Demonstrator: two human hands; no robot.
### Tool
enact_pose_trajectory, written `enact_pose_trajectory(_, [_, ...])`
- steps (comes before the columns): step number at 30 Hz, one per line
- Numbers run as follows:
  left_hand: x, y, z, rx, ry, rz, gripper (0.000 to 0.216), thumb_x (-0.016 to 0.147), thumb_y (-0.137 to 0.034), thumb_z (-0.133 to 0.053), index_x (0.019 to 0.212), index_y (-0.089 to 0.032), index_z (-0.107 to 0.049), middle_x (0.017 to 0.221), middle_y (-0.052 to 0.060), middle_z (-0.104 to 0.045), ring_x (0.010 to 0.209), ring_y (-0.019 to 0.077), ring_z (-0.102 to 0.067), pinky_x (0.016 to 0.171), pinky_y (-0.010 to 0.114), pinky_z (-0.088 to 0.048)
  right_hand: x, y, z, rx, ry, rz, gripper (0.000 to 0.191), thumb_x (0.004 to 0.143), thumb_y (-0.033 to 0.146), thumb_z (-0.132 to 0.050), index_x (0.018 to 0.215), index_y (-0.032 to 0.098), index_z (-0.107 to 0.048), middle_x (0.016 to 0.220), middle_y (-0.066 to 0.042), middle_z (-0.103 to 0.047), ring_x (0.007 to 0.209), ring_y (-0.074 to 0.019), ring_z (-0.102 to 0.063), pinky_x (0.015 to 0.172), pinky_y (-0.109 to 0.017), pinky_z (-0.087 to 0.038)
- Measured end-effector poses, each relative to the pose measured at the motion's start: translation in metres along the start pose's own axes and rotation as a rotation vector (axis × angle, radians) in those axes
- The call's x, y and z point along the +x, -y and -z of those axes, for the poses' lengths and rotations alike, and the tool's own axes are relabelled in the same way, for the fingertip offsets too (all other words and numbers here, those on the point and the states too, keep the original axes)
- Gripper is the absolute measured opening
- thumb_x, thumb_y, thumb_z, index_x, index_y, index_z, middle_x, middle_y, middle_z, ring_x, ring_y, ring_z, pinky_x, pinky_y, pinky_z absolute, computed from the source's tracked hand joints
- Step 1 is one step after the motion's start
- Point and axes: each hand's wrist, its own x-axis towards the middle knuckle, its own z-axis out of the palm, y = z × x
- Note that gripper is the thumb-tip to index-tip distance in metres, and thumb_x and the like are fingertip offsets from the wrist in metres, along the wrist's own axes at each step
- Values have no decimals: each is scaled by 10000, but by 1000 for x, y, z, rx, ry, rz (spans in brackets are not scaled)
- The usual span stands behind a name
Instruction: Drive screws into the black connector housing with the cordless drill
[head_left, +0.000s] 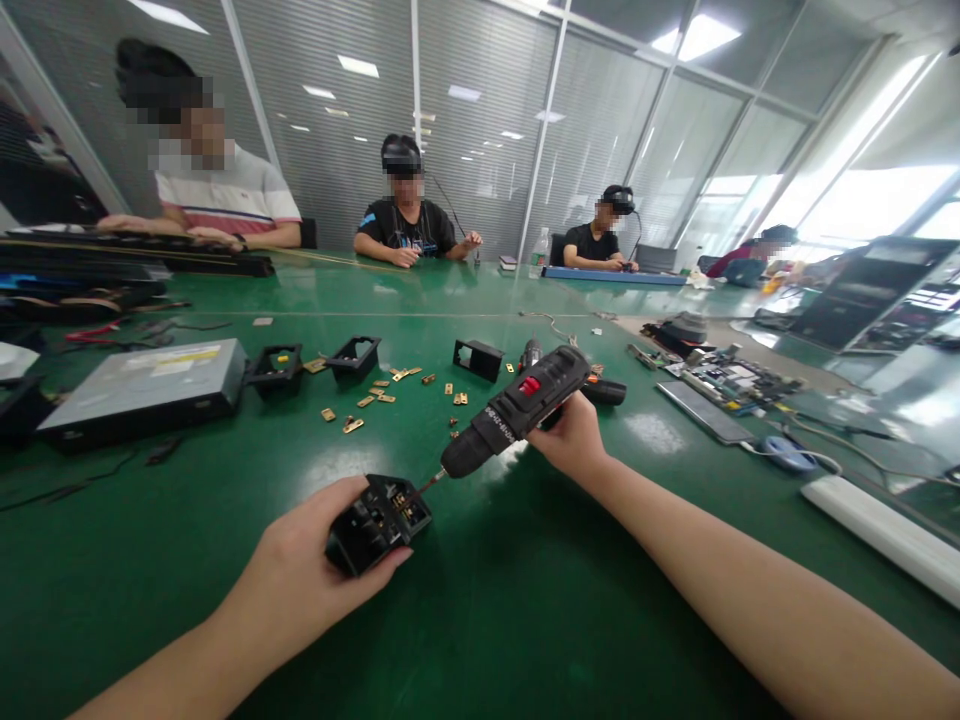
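Note:
My left hand (311, 560) is wrapped round a small black plastic socket housing (379, 522) and holds it down on the green table (480, 620). My right hand (574, 435) grips the handle of a black cordless drill (517, 408) with a red switch. The drill's bit points down-left, and its tip sits in the open top of the housing. Small brass contact pieces (375, 398) lie scattered on the table beyond the hands.
Three more black housings (354, 357) and a silver optical drive (146, 385) lie at the back left. A circuit board (731, 378), cables and a white bar (885, 535) are on the right. Several other people sit along the far side.

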Motion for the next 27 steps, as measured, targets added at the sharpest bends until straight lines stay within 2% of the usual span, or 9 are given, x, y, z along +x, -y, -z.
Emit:
enact_pose_trajectory(8, [1,-1,0,12,1,-27,480,728,-420,-818,1139,-254,-634,930,49,-761,722,258,-754,666,369,-646,0,2,-1,22,-4,21,359,678,395,-790,917,229,-579,909,-78,-695,831,-284,-660,764,-439,-553])
enact_pose_trajectory(13, [2,-4,3,-10,24,-19,499,736,-390,-803,1184,-254,-632,993,62,-767,808,275,-764,737,395,-648,1,6,2,25,4,11,365,678,418,-788,919,230,-588,898,-74,-699,795,-275,-664,746,-429,-554])
enact_pose_trajectory(19, [1,-3,2,-29,48,-10,490,744,-393,-797,1188,-262,-637,986,51,-761,805,267,-758,745,386,-640,0,7,3,21,-13,11,332,699,430,-776,888,227,-593,872,-67,-699,774,-267,-656,736,-422,-550])
enact_pose_trajectory(27, [-1,-3,2,-32,65,-50,556,752,-342,-794,1257,-256,-578,1084,76,-748,906,272,-756,811,396,-635,-2,1,2,20,-9,-4,323,679,392,-781,881,230,-587,896,-70,-705,804,-269,-664,729,-415,-564])
